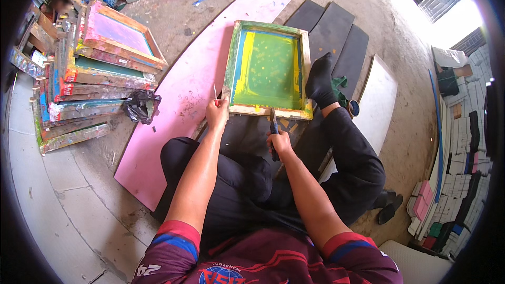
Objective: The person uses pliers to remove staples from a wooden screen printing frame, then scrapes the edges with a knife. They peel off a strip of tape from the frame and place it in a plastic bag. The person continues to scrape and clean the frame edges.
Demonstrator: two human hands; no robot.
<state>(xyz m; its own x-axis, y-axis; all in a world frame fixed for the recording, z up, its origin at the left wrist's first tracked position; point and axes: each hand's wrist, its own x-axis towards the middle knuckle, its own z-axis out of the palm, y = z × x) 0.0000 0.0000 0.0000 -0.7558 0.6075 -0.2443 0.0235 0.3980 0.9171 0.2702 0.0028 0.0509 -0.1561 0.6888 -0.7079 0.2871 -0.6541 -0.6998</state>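
Note:
A wooden screen-printing frame [306,63] with green, yellow-smeared mesh lies in front of me on pink and black sheets. At its near left corner is my left hand [217,114], fingers closed on a thin pointed metal tool [214,91] that sticks up beside the frame. The tool's exact kind is hidden by the fingers. My right hand [281,144] grips dark-handled pliers [274,125], whose jaws touch the frame's near edge right of its middle. Beside the frame's right side rests my black-socked foot [321,81].
Stacked screen frames [100,87] stand at the left, with a crumpled black plastic bag [142,106] against them. A pink sheet [173,100] and black boards [336,26] cover the floor. Right of my foot are a green cloth [339,85] and a small round container [354,108].

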